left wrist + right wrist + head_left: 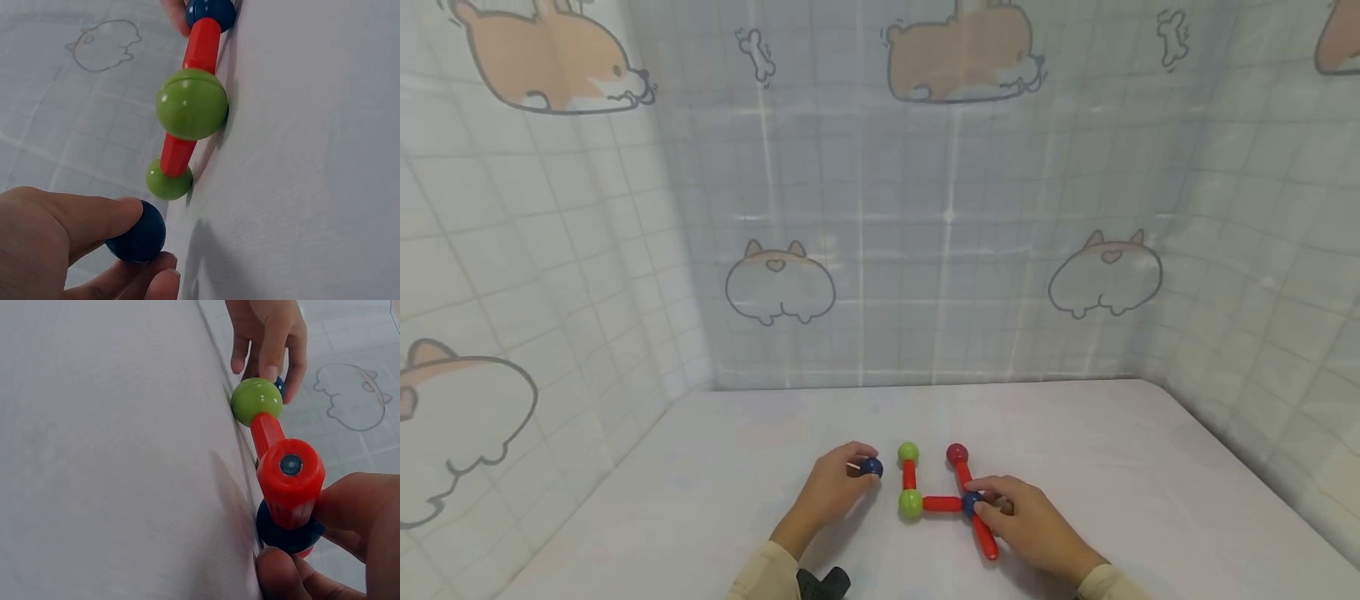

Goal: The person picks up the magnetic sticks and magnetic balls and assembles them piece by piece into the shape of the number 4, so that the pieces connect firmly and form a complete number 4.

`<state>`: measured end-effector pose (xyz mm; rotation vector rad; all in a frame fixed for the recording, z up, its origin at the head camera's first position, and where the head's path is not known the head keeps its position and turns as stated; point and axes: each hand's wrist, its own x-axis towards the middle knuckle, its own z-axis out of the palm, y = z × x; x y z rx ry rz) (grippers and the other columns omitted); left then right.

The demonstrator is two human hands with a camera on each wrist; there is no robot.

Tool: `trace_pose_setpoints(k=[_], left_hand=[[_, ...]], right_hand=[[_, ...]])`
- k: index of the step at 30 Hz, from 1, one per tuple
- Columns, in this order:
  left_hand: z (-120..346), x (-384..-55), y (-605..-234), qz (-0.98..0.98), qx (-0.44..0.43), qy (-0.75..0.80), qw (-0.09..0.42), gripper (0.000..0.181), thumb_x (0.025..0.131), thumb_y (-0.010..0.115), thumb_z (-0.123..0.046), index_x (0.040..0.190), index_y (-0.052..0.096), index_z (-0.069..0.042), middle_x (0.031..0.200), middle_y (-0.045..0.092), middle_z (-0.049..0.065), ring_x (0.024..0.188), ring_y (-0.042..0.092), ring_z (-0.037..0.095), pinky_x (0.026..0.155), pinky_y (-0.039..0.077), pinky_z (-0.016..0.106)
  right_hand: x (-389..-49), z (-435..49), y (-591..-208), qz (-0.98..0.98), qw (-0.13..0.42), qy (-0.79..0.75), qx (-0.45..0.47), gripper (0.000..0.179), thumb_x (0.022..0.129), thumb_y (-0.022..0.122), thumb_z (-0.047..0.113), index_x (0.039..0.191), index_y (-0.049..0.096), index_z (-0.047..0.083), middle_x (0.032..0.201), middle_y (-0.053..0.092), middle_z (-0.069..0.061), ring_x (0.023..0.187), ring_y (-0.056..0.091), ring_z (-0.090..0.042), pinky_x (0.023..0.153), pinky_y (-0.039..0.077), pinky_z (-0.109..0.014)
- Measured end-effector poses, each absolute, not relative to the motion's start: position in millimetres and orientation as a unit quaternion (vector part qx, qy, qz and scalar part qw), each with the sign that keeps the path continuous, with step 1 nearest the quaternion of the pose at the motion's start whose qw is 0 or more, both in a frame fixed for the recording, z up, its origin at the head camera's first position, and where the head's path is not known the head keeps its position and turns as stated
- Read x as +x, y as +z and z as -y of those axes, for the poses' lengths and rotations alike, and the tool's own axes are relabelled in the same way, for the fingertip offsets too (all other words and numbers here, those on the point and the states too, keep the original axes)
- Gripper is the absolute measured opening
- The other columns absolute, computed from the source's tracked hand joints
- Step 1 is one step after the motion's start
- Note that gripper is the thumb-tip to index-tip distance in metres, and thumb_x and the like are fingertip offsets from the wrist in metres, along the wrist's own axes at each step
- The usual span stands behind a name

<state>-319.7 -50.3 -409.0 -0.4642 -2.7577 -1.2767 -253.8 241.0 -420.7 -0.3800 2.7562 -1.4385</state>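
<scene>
My left hand pinches a loose dark blue ball between thumb and fingers, to the left of a joined figure of balls and red rods. On that figure's left side, a near green ball and a far green ball share a short red rod. A crosswise red rod runs from the near green ball to a second blue ball, which my right hand pinches. From this blue ball one rod leads away to a dark red ball; another red rod points toward me, its end bare.
The figure lies on a white tabletop. Pale curtains with dog drawings hang at the back and both sides. A black strap piece shows at my left wrist, by the sleeve.
</scene>
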Motion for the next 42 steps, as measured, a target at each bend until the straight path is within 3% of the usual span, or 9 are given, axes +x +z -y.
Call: trace_pose_setpoints(k=[16,28,32,35,39,42], left_hand=[[39,-277,-401,0.858,-0.136,-0.494,-0.023,0.033,0.084,0.075,-0.033,0.107,0.06,-0.014,0.099,0.061,0.001,0.083,0.056,0.02,0.066,0.051,0.033],[22,-274,-405,0.771,-0.195,-0.596,-0.107,0.034,0.091,0.069,-0.031,0.119,0.068,-0.012,0.101,0.064,0.001,0.081,0.064,0.019,0.074,0.055,0.031],[14,-270,-404,0.76,-0.188,-0.602,-0.155,0.038,0.089,0.071,-0.03,0.122,0.066,-0.012,0.095,0.066,0.002,0.08,0.065,0.02,0.076,0.055,0.032],[9,-265,-406,0.766,-0.189,-0.59,-0.171,0.038,0.088,0.072,-0.027,0.122,0.066,-0.014,0.092,0.066,0.001,0.08,0.062,0.02,0.074,0.055,0.033],[4,-260,-408,0.774,-0.189,-0.575,-0.184,0.036,0.085,0.074,-0.022,0.12,0.068,-0.018,0.098,0.064,-0.001,0.084,0.059,0.02,0.072,0.054,0.035],[-1,-257,-409,0.777,-0.188,-0.566,-0.2,0.034,0.084,0.074,-0.019,0.117,0.069,-0.021,0.102,0.063,-0.002,0.087,0.059,0.02,0.075,0.055,0.038]], right_hand=[[-249,-235,-423,-0.885,0.015,-0.456,-0.09,0.035,0.091,0.068,0.031,0.122,0.066,0.015,0.097,0.059,-0.001,0.08,0.055,-0.019,0.065,0.051,-0.028],[-248,-245,-415,-0.892,0.02,-0.439,-0.108,0.031,0.093,0.064,0.034,0.122,0.069,0.026,0.089,0.055,-0.002,0.08,0.051,-0.021,0.056,0.044,-0.027],[-249,-251,-411,-0.886,0.049,-0.445,-0.12,0.034,0.092,0.066,0.033,0.126,0.066,0.026,0.095,0.057,-0.003,0.079,0.052,-0.021,0.056,0.046,-0.028],[-249,-254,-411,-0.879,0.076,-0.453,-0.128,0.04,0.091,0.067,0.033,0.13,0.063,0.024,0.109,0.06,-0.002,0.084,0.054,-0.021,0.062,0.048,-0.031],[-249,-254,-409,-0.873,0.09,-0.459,-0.137,0.045,0.091,0.067,0.033,0.133,0.06,0.02,0.123,0.058,-0.004,0.091,0.054,-0.023,0.069,0.049,-0.035],[-248,-254,-409,-0.873,0.088,-0.46,-0.136,0.045,0.091,0.068,0.031,0.133,0.06,0.019,0.123,0.058,-0.004,0.091,0.054,-0.023,0.069,0.048,-0.035]])
